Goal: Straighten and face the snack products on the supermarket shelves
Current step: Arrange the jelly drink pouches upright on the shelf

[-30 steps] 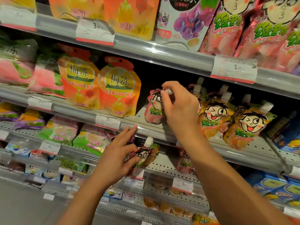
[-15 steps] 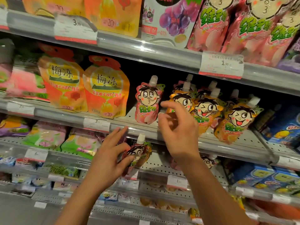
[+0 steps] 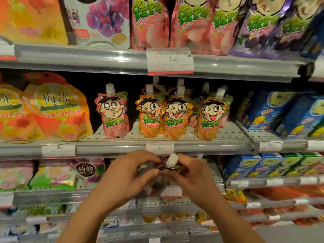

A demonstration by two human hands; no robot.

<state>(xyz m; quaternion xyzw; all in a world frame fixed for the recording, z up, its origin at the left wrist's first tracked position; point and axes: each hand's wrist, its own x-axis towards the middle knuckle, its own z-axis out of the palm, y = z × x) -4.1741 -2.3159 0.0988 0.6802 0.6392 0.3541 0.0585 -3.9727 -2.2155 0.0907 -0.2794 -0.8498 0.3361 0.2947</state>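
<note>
Nearest the camera, the left hand and the right hand meet in front of the lower shelf, both pinching the top of one small spouted pouch; the left fingers curl round its left edge, the right thumb and fingers close just under its white cap; most of the pouch is hidden between the two hands, so its flavour cannot be told. Just above the hands runs the middle shelf rail with a price tag. On that shelf a pink pouch stands upright, facing front, apart from three orange pouches that stand side by side to its right, with more spouts showing behind them; left of the pink one lean big orange jelly bags; to the right are blue boxes. Farthest up, the top shelf carries large pink bags and a grape bag, blurred.
</note>
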